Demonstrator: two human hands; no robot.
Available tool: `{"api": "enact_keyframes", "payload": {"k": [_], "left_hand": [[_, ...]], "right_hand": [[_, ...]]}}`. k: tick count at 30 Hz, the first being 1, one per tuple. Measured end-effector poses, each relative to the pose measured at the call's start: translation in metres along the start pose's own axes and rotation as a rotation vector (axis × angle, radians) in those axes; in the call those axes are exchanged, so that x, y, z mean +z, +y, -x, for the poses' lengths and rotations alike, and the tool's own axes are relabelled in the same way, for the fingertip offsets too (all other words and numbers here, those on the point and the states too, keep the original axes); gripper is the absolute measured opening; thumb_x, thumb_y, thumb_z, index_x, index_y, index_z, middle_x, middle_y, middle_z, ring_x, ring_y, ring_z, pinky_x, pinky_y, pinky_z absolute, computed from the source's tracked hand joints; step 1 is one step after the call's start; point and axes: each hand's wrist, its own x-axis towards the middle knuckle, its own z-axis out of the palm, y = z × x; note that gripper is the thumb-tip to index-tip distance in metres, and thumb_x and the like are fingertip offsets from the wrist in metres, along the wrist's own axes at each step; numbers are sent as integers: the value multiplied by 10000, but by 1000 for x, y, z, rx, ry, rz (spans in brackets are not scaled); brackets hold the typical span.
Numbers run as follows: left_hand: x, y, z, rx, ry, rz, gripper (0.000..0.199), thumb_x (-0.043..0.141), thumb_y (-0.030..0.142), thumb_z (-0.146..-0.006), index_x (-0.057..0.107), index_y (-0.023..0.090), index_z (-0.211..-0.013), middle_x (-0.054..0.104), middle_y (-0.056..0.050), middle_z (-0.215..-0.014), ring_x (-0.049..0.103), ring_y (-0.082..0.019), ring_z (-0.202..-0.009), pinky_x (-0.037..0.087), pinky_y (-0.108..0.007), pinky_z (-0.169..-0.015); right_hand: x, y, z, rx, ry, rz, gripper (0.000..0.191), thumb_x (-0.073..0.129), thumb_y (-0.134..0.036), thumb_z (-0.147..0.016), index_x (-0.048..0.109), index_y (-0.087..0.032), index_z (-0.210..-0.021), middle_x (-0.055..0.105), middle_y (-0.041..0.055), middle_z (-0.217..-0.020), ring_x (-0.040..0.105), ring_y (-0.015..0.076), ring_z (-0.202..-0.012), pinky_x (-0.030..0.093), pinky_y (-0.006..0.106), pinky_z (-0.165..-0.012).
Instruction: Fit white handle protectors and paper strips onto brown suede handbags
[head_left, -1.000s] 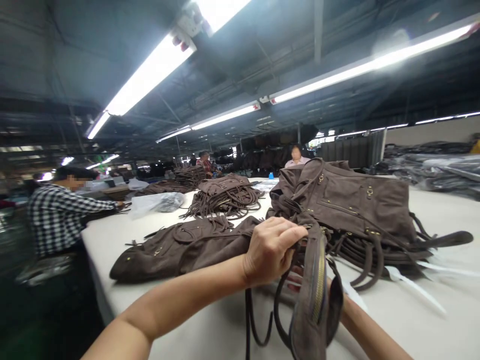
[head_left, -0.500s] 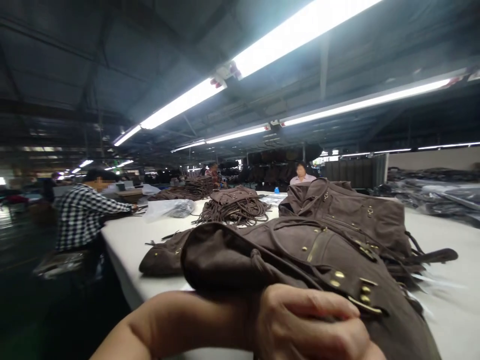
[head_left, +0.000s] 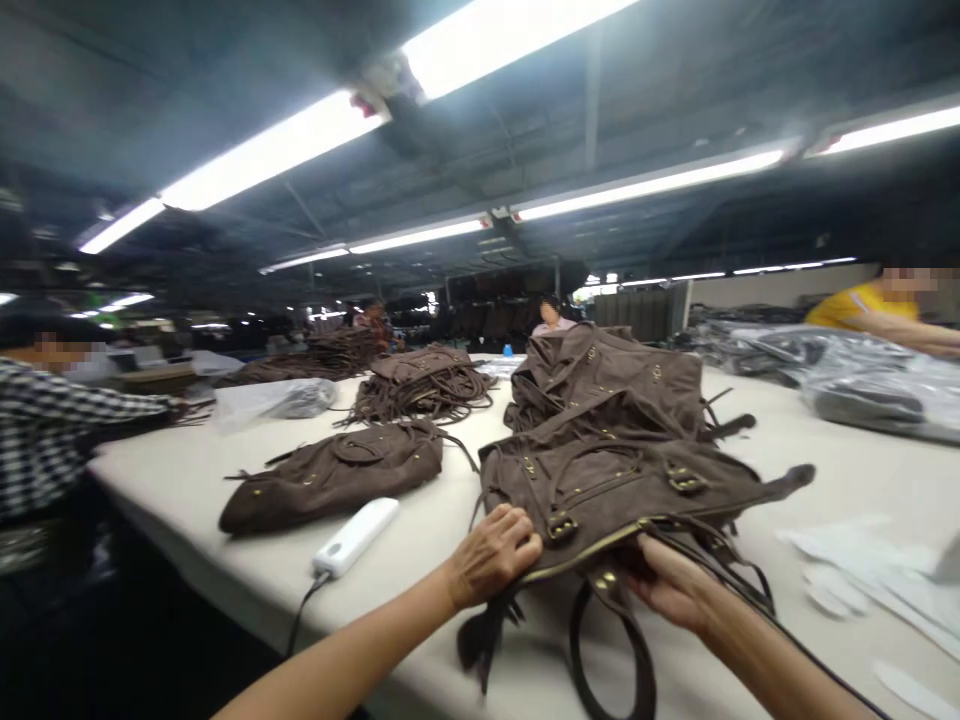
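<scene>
A dark brown handbag (head_left: 600,485) with brass buckles and a long brass zip lies on the pale table in front of me, its zipped edge towards me. My left hand (head_left: 495,555) is closed on that edge, left of the zip's middle. At the other part of the zip, my right hand (head_left: 671,590) grips the edge from below, its fingers partly hidden by the bag. A looped handle (head_left: 649,660) hangs down between my forearms. More brown bags (head_left: 607,365) are heaped just behind this one.
Another brown bag (head_left: 337,475) lies to the left, near a white corded device (head_left: 356,535). Beyond are a pile of strapped brown pieces (head_left: 420,385) and plastic-wrapped goods (head_left: 870,390). White paper pieces (head_left: 877,580) lie at right. Co-workers stand around the table.
The handbag has gone from raised close to me to lying lower on the table. Both hands now show on its zipped edge. The view has turned right, and a person in yellow appears.
</scene>
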Motion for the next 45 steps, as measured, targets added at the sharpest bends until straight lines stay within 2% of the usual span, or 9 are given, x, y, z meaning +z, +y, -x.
{"api": "enact_keyframes", "payload": {"k": [3, 5, 12, 18, 22, 25, 28, 36, 45], "left_hand": [[26, 25, 25, -83, -62, 67, 152, 447, 144, -940, 593, 181, -915, 585, -47, -827, 538, -187, -815, 447, -325, -800], [32, 33, 34, -174, -109, 107, 187, 422, 132, -935, 600, 187, -926, 580, -60, -851, 525, -213, -835, 430, -345, -787], [31, 44, 15, -355, -346, 140, 288, 375, 122, -878, 643, 180, -967, 592, -109, -905, 507, -281, -883, 406, -396, -773], [-9, 55, -5, -282, -627, 486, 453, 422, 43, -756, 649, 204, -1113, 653, -99, -1067, 588, -260, -1024, 469, -409, -908], [-31, 35, -21, -148, -704, 1002, 494, 483, 164, -821, 610, 340, -1264, 609, -18, -1323, 577, -212, -1197, 470, -316, -1003], [-18, 30, -51, -354, -564, 1044, 363, 479, 363, -879, 666, 284, -1180, 636, -32, -1279, 573, -237, -1202, 432, -355, -1061], [16, 45, -87, -612, -345, 890, 412, 502, 454, -838, 671, 190, -1105, 661, -93, -1186, 591, -275, -1135, 435, -412, -1040], [61, 115, -117, -537, -465, 830, 392, 712, 420, -705, 575, 179, -983, 619, -80, -997, 582, -262, -971, 459, -370, -828], [61, 112, -110, -660, -545, 979, 372, 666, 246, -705, 512, 206, -1042, 553, 19, -845, 566, -169, -786, 382, -276, -685]], "right_hand": [[-7, 19, 46, 508, 6, -336, 173, 554, -110, -836, 614, -154, -680, 629, 27, -653, 600, 90, -548, 540, 168, -543], [-18, 20, 78, 612, 86, -515, 62, 603, -123, -804, 648, -129, -762, 617, 17, -668, 564, 55, -522, 407, 81, -414], [-71, 10, 161, 380, 445, -706, 302, 733, -286, -743, 661, -112, -978, 409, -89, -529, 294, 15, -385, 133, 106, -316], [-92, 21, 188, 268, 584, -23, 550, 643, -478, -813, 620, -121, -1231, 525, -55, -511, 401, 83, -374, 306, 194, -376], [-110, 22, 194, 146, 791, 684, 329, 592, -422, -866, 727, -200, -1068, 706, 44, -774, 602, 165, -584, 498, 297, -605], [-108, 17, 188, -116, 871, 895, 256, 533, -349, -926, 736, -202, -979, 702, 82, -1030, 649, 210, -844, 519, 336, -801], [-96, 14, 168, -255, 718, 810, 214, 526, -272, -940, 722, -199, -989, 677, 79, -1042, 648, 196, -892, 543, 292, -733], [-67, 39, 105, -131, 376, 920, 136, 734, -277, -839, 695, -181, -928, 692, 37, -930, 645, 175, -784, 490, 292, -752], [-73, 39, 94, 16, 374, 984, 177, 695, -291, -880, 652, -190, -740, 700, 15, -749, 643, 179, -736, 394, 274, -689]]}}
